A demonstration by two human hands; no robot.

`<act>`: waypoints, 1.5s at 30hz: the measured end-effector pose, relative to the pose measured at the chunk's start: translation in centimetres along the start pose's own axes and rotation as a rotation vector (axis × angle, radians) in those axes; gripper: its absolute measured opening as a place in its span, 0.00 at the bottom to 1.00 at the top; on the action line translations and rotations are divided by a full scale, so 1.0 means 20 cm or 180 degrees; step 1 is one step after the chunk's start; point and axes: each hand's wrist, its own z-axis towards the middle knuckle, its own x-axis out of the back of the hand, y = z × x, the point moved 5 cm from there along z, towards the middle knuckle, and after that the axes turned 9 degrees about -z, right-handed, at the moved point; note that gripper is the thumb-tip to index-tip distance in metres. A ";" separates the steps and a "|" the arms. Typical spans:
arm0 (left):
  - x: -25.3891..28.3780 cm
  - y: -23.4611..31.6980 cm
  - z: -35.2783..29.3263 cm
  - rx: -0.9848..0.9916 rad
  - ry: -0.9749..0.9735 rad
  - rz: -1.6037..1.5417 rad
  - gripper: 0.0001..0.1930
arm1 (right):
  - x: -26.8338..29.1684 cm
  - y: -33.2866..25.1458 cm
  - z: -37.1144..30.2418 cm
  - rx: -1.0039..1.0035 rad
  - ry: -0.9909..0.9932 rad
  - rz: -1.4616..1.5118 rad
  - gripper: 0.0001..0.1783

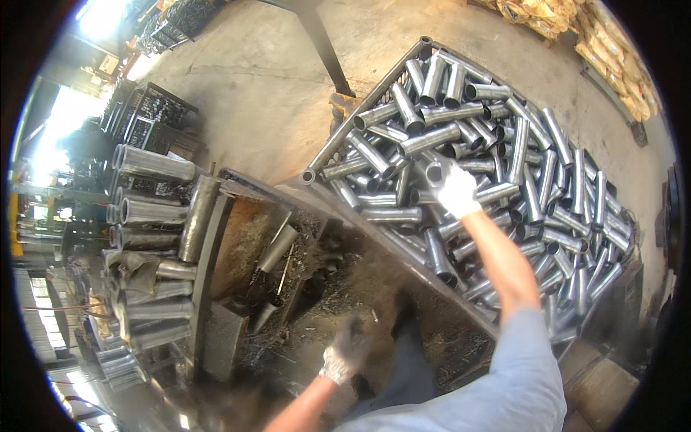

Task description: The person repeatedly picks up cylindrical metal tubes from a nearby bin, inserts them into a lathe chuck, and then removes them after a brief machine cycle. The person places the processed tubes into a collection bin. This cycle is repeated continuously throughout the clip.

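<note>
My right hand, in a white glove, reaches over a crate heaped with shiny metal tubes. Its fingers close around a short metal tube near the middle of the heap, with the tube's round end facing me. Glare on the glove hides some of the fingers. Low in front of my legs hangs my left hand, in a dirty grey glove. It is blurred and its fingers do not show clearly; no tube is seen in it.
The crate's metal rim runs diagonally beside me. At left, thicker tubes lie stacked, with a cloth over some. A trough below holds dark shavings and loose pieces. A dark post stands beyond; yellowish sacks are far right.
</note>
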 end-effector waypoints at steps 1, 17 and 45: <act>-0.01 0.13 0.14 -0.0207 0.0212 0.0047 0.47 | 0.18 -0.06 -0.13 0.0132 0.0254 0.0233 0.24; 0.52 -0.92 -1.04 0.2581 0.0770 0.0482 0.45 | -0.45 0.00 0.55 0.0336 -0.0591 -0.1093 0.24; 2.21 -2.12 -3.53 -0.0277 0.4444 -0.2635 0.14 | 0.84 -4.12 -3.68 0.4169 -0.2118 0.2175 0.24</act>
